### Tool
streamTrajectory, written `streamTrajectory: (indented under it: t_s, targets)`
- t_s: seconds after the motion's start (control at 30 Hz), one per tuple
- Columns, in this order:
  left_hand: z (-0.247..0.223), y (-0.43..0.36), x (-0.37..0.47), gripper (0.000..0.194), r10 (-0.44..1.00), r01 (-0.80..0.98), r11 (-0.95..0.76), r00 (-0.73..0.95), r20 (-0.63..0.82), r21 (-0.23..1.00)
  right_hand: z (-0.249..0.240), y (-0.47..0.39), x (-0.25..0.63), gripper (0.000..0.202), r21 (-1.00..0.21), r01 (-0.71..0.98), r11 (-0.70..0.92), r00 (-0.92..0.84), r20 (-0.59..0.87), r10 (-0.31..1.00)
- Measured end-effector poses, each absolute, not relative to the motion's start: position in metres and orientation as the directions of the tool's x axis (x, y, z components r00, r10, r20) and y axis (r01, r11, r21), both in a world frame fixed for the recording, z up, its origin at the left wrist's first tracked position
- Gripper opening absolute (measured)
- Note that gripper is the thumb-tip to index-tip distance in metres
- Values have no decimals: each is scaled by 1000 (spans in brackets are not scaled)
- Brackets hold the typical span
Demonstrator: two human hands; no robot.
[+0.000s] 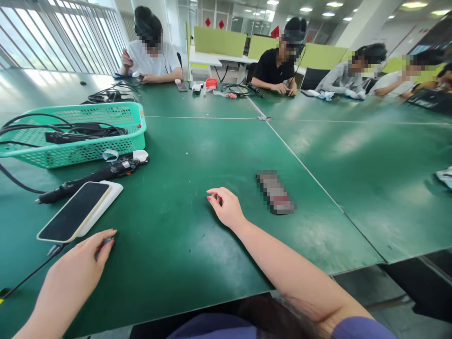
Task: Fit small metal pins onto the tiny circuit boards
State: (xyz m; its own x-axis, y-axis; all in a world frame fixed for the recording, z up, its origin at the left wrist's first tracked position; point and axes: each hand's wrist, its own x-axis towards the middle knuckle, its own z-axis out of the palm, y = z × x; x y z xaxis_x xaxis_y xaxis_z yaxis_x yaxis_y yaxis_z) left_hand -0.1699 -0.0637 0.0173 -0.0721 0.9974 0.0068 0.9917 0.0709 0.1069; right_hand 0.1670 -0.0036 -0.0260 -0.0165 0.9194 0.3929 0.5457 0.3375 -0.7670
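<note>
Facing lime partitions (221, 41) across a green tabletop (169, 207), left grip (76, 268) and right grip (228, 207) are loosely parted.

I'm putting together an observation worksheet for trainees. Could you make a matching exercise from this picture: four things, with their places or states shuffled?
Things
1. Turquoise perforated plastic basket
2. Dark-screened, pale-rimmed rectangular phone
3. Long black rod-shaped tool
4. The person's bare right hand

Places or states
A. Overlapping a flat white slab
B. Nearest the blurred, dark rectangular item
C. Holding thin black cables
D. Between the phone and the basket

Right pairs: 1-C, 2-A, 3-D, 4-B
</note>
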Motion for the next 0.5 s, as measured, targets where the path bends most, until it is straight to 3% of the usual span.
streamTrajectory:
  t_s: [0.13,0.5]
  targets:
    - [13,-68,-172,39,995,997,-56,51,90,58,-25,-6,167,17,-784,536,314,-26,357,934]
    - [15,-67,-177,32,999,994,21,-26,44,105,-23,-8,168,17,-806,526,270,-40,293,955]
